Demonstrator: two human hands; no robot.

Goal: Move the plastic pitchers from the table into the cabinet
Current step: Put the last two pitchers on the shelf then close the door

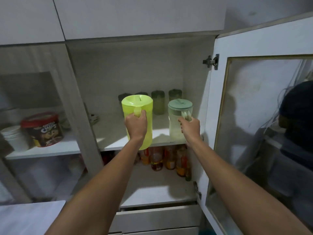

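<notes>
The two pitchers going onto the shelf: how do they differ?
The lime-green pitcher is opaque, larger, held by the left hand, its base overhanging the shelf edge. The clear pitcher has a teal lid, looks smaller, held by the right hand. Both are upright, gripped by handles.

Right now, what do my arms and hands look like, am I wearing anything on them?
Both forearms are bare: no sleeves in view. The left hand and right hand have no gloves, and no watch, bracelet or ring shows. No markings are visible in this dim light.
</notes>
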